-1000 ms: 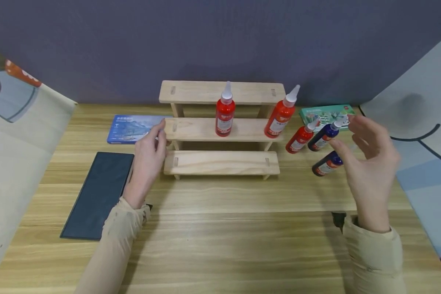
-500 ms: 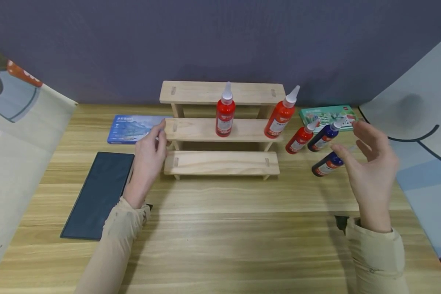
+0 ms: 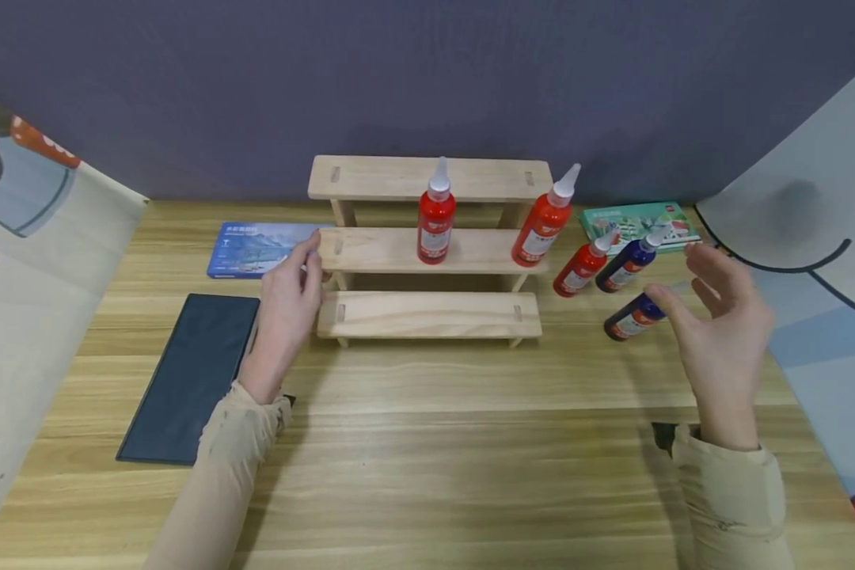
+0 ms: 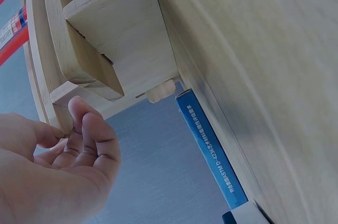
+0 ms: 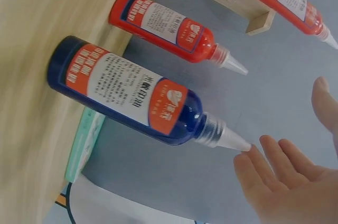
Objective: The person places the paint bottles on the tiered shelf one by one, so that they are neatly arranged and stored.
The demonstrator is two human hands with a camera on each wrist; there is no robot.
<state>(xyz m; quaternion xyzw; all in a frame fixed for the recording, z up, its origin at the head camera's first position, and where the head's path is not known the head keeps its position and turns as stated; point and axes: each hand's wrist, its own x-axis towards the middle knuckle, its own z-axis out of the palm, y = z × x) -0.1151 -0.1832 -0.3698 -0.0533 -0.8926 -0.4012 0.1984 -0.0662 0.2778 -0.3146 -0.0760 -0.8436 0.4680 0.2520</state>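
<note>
My left hand (image 3: 290, 305) pinches the left end of the middle step of a three-tier wooden stand (image 3: 378, 252); in the left wrist view its thumb and fingers lie at the plank's corner. Two red ink bottles with pointed white caps, one central (image 3: 436, 229) and one at the right end (image 3: 539, 233), stand on that step. On the table to the right are a red bottle (image 3: 579, 273) and two dark blue bottles, one behind (image 3: 623, 269) and one in front (image 3: 632, 318). My right hand (image 3: 727, 332), empty with fingers spread from thumb, hovers beside the front blue bottle (image 5: 127, 94), fingertips close to its nozzle.
A blue box (image 3: 260, 249) lies left of the stand, and a dark flat tablet-like board (image 3: 192, 380) lies nearer on the left. Behind the loose bottles is a green box (image 3: 634, 218). A dark partition (image 3: 427, 79) rises behind the stand.
My right hand has shifted slightly down and toward the right edge near the front blue bottle. The left hand, stand and bottles keep their places.
</note>
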